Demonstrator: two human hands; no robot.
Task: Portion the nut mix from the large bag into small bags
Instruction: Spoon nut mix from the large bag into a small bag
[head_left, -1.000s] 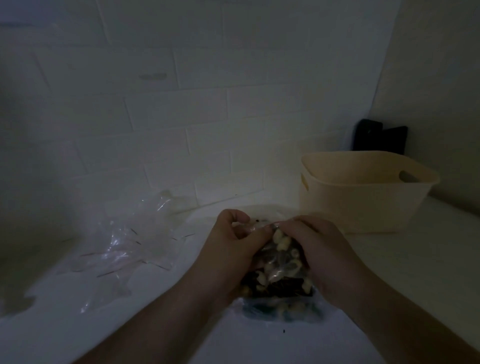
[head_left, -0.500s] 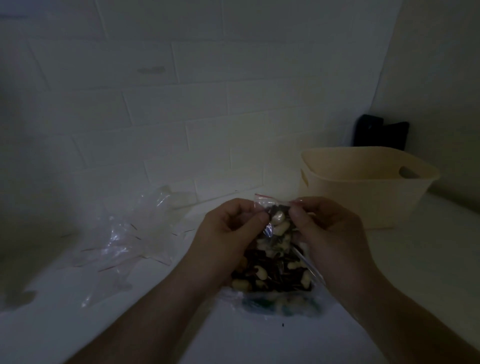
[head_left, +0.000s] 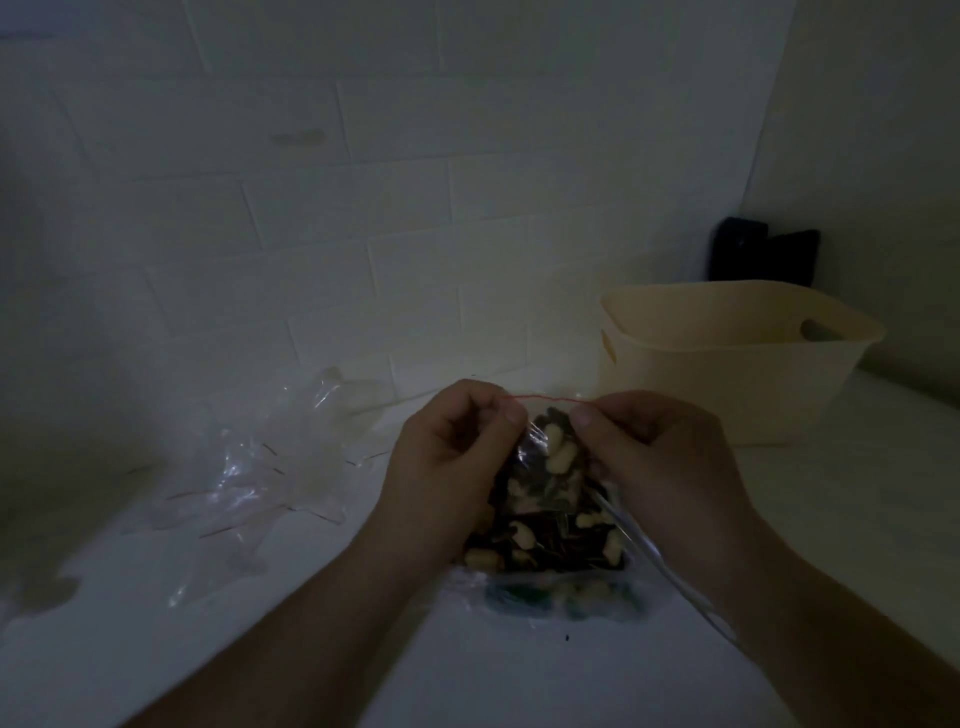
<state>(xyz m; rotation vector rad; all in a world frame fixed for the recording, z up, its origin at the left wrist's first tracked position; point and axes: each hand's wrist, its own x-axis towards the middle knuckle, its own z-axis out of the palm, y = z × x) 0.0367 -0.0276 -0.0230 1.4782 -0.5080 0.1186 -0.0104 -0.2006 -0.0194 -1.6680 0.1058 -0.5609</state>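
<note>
— The small bag is clear, glossy plastic film?
— Yes, like the empty bags. The basket looks matt plastic, the tabletop smooth, the wall tiled.

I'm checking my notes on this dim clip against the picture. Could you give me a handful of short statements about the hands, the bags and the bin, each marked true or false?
1. Both hands pinch the top edge of the bag of nut mix. True: the left hand and right hand hold its red-lined top between them.
2. The beige bin stands left of the hands. False: it stands to their right, by the wall.
3. A heap of empty clear bags lies on the counter left of the hands. True.
4. The held bag is empty. False: pale and dark pieces fill it.
5. The left hand rests flat on the counter. False: it grips the bag.
</note>
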